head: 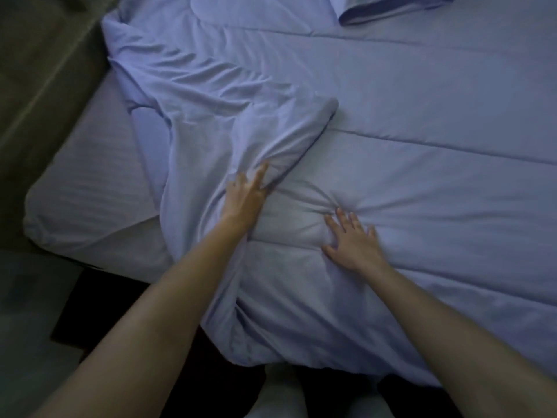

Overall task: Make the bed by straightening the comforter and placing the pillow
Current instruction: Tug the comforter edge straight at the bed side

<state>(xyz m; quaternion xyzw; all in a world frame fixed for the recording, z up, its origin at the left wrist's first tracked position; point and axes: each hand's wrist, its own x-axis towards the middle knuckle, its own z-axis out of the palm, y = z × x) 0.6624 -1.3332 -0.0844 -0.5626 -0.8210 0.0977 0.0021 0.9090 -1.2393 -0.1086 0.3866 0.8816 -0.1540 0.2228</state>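
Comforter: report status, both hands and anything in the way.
Left hand grips a bunched fold. Right hand presses flat, fingers spread. Comforter rumpled at left, mattress corner bare. Pillow at top edge, not obstructing.

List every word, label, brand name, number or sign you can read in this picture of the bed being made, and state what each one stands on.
None: no text, label, number or sign shows on the pale lilac quilted comforter, the striped lilac fitted sheet or the folded lilac pillow with a darker edge at the top.
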